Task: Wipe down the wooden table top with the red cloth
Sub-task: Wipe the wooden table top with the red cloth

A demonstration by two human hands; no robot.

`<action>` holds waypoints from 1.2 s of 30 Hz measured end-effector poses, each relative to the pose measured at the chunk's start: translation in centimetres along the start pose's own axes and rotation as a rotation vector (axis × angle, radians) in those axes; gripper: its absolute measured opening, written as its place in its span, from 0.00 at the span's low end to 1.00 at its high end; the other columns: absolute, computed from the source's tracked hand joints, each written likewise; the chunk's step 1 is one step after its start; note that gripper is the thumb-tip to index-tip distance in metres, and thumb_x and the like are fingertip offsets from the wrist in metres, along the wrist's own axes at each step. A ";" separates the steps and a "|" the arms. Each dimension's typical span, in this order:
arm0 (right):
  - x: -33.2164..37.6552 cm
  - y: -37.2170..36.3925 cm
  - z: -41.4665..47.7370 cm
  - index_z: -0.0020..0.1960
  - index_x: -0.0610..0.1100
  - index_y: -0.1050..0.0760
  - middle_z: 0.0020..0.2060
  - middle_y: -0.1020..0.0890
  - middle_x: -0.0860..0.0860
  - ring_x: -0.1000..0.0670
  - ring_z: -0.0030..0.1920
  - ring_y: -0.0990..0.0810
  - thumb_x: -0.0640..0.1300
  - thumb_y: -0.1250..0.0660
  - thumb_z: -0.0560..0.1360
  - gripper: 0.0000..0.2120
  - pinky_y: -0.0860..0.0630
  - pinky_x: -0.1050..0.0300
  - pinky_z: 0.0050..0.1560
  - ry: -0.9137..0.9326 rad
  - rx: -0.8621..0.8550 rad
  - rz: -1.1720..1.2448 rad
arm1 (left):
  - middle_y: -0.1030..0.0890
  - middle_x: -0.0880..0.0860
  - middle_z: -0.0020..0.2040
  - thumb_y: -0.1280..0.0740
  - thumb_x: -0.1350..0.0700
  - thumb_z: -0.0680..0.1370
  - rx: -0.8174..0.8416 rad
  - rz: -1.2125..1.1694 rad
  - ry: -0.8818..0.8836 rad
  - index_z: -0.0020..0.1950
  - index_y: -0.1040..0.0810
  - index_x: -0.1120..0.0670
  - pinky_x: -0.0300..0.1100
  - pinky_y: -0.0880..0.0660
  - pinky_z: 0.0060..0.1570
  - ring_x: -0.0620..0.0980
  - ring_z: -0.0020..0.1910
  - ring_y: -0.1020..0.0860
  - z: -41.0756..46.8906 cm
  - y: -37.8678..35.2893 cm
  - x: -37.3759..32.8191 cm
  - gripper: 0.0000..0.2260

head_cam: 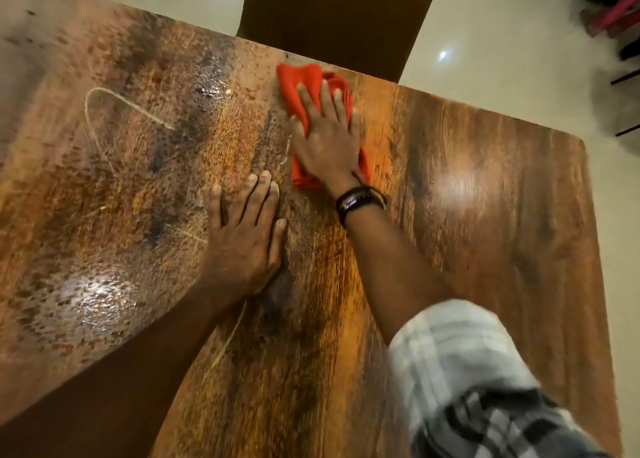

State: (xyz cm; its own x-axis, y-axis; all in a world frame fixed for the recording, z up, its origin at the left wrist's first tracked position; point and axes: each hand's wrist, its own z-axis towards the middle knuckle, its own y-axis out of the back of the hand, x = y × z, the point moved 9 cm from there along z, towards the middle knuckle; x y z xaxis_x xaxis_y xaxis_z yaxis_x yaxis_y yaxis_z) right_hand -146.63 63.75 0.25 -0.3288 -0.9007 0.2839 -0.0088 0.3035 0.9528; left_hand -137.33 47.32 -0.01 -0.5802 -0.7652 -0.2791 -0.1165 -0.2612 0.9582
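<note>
The wooden table top (485, 215) fills most of the view. Its left part carries a speckled wet film and pale streaks, while the right part looks smooth and glossy. A red cloth (301, 80) lies bunched near the far edge. My right hand (325, 135) presses flat on the cloth with straight, spread fingers, and part of the cloth is hidden under the palm. My left hand (242, 239) rests flat on the bare wood just left of and nearer than the cloth, fingers straight.
A dark wooden chair back (339, 17) stands against the table's far edge behind the cloth. Pale tiled floor (502, 49) lies beyond the far and right edges. Pink and black objects (609, 17) sit at the top right corner.
</note>
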 end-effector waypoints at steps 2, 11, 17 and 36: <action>0.1 -0.4 -3.8 0.81 0.55 0.50 0.82 0.51 0.49 0.47 0.81 0.54 0.58 0.52 0.84 0.26 0.61 0.40 0.79 0.044 0.006 0.044 | 0.37 0.57 0.79 0.50 0.48 0.84 -0.008 0.002 -0.002 0.78 0.36 0.60 0.66 0.51 0.76 0.54 0.80 0.43 0.0 0.1 -0.1 0.26; -19.5 6.0 -4.3 0.81 0.51 0.48 0.81 0.47 0.45 0.41 0.81 0.51 0.60 0.55 0.82 0.30 0.55 0.32 0.77 -0.338 -0.116 0.058 | 0.39 0.57 0.80 0.49 0.49 0.84 -0.006 0.031 -0.016 0.78 0.37 0.60 0.66 0.52 0.76 0.55 0.80 0.44 0.0 0.2 0.0 0.26; -14.2 5.1 3.4 0.82 0.51 0.53 0.81 0.54 0.42 0.40 0.81 0.56 0.58 0.53 0.85 0.28 0.63 0.38 0.78 -0.362 -0.063 0.008 | 0.40 0.56 0.81 0.49 0.48 0.84 -0.015 0.035 -0.020 0.79 0.38 0.59 0.65 0.52 0.76 0.54 0.81 0.45 -0.1 0.0 0.1 0.26; -14.4 5.2 1.8 0.81 0.54 0.50 0.80 0.45 0.42 0.40 0.80 0.46 0.63 0.47 0.82 0.32 0.52 0.35 0.78 -0.307 -0.164 0.162 | 0.41 0.56 0.81 0.51 0.48 0.84 0.008 0.005 -0.008 0.79 0.38 0.59 0.66 0.52 0.76 0.53 0.81 0.46 0.0 -0.3 0.4 0.26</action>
State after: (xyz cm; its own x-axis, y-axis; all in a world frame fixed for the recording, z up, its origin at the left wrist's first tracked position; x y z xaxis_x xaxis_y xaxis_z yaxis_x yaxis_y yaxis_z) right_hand -143.60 78.85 0.92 -0.5816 -0.7022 0.4107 0.2097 0.3584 0.9097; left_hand -137.52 47.13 -0.37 -0.5869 -0.7621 -0.2735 -0.1201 -0.2521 0.9602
